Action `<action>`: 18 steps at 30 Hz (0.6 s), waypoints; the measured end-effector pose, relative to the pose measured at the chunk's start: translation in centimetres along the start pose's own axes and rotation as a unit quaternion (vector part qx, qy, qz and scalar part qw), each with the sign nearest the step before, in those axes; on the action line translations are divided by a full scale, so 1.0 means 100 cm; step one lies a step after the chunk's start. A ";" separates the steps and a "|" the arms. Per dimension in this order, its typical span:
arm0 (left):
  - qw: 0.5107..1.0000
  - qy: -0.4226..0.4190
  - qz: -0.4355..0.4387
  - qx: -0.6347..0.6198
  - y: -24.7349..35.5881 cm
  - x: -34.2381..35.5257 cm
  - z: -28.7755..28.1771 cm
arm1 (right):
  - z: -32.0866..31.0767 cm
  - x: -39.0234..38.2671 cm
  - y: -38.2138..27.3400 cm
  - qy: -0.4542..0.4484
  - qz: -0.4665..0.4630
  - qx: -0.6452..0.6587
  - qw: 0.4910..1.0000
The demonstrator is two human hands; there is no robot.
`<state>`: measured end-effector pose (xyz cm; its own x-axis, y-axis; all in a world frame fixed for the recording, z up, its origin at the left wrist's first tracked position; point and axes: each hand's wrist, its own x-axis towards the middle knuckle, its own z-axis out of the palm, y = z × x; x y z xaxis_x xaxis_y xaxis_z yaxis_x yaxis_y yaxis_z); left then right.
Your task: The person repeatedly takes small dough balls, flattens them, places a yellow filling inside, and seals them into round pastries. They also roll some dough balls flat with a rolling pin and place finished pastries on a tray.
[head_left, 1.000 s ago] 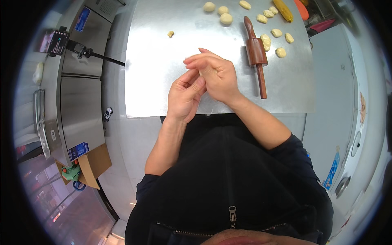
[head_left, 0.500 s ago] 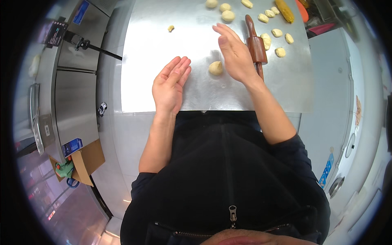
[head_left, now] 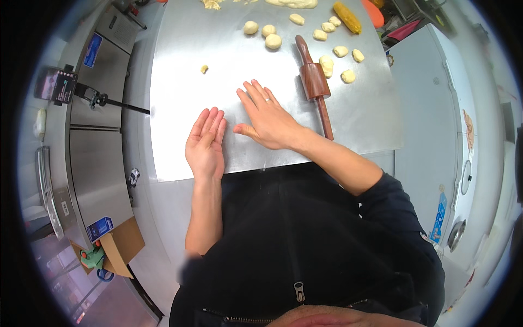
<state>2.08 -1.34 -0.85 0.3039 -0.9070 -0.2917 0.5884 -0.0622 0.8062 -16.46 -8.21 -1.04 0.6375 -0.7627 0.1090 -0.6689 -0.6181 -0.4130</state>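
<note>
Over the near part of the steel table [head_left: 180,117], my right hand [head_left: 269,121] lies flat, palm down, its fingers spread and a ring on one finger. The dough ball seen earlier is out of sight, with this hand over its spot. My left hand [head_left: 206,150] rests beside it at the table's near edge, palm turned up, fingers stretched out and holding nothing. A small dough scrap [head_left: 204,69] lies beyond the left hand. To the right of my right hand is a brown wooden rolling pin [head_left: 314,82]. Three round dough balls, one of them nearest me [head_left: 273,41], sit farther back.
Several small dough pieces [head_left: 340,51] lie right of the rolling pin. At the back are a long yellow-orange piece [head_left: 347,17] and a larger dough slab [head_left: 291,2]. A phone on a stand [head_left: 56,85] is at the left; a white chest-like unit [head_left: 427,109] stands at the right.
My right hand has turned from edge-on to palm down and moved left over the dough ball, which is now hidden. The left hand stays palm up. The whole view has shifted.
</note>
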 end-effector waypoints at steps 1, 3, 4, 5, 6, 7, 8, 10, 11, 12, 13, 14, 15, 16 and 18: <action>1.000 -0.002 0.005 -0.005 0.001 0.000 0.000 | -0.003 -0.004 0.001 -0.018 -0.012 0.003 1.000; 1.000 0.002 -0.005 -0.003 0.000 -0.001 0.001 | -0.011 -0.015 0.004 -0.091 -0.030 0.014 0.995; 1.000 0.000 -0.006 -0.001 0.000 -0.001 0.002 | -0.012 -0.021 0.002 -0.080 -0.054 -0.082 0.992; 1.000 -0.003 -0.019 -0.010 -0.002 -0.002 0.004 | -0.016 -0.024 0.003 -0.066 -0.060 -0.058 0.994; 0.999 -0.009 -0.029 -0.016 -0.003 -0.002 0.005 | -0.020 -0.025 0.005 -0.085 -0.046 -0.042 0.994; 0.999 -0.014 -0.039 -0.023 -0.005 -0.001 0.007 | -0.026 -0.025 0.007 -0.092 -0.038 -0.017 0.995; 0.999 -0.014 -0.045 -0.027 -0.007 -0.002 0.009 | -0.033 -0.021 0.011 -0.087 -0.033 -0.027 0.995; 0.997 -0.014 -0.072 -0.033 -0.010 -0.004 0.012 | -0.050 -0.006 0.026 -0.078 -0.018 -0.032 0.996; 0.996 -0.023 -0.080 -0.038 -0.012 -0.005 0.013 | -0.063 0.001 0.038 -0.018 -0.013 -0.022 1.000; 0.994 -0.022 -0.092 -0.049 -0.013 -0.005 0.016 | -0.076 0.013 0.053 -0.032 0.055 -0.028 0.998; 0.993 -0.028 -0.098 -0.053 -0.015 -0.007 0.017 | -0.084 0.026 0.066 0.028 0.100 -0.015 0.994; 0.993 -0.030 -0.105 -0.055 -0.017 -0.009 0.020 | -0.093 0.040 0.081 0.070 0.122 0.004 0.990; 0.992 -0.027 -0.116 -0.053 -0.018 -0.010 0.022 | -0.100 0.054 0.096 0.124 0.128 0.007 0.984; 0.992 -0.035 -0.112 -0.041 -0.020 -0.011 0.024 | -0.107 0.064 0.113 0.134 0.166 0.027 0.977; 0.993 -0.027 -0.108 -0.030 -0.021 -0.012 0.026 | -0.113 0.088 0.147 0.159 0.202 0.040 0.966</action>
<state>-1.43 -1.17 -0.83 0.1261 -0.8966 -0.4245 0.6788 -0.2340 0.6960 -25.06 -26.14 4.10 0.1720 -0.9663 0.1915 -0.7992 -0.2505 -0.5464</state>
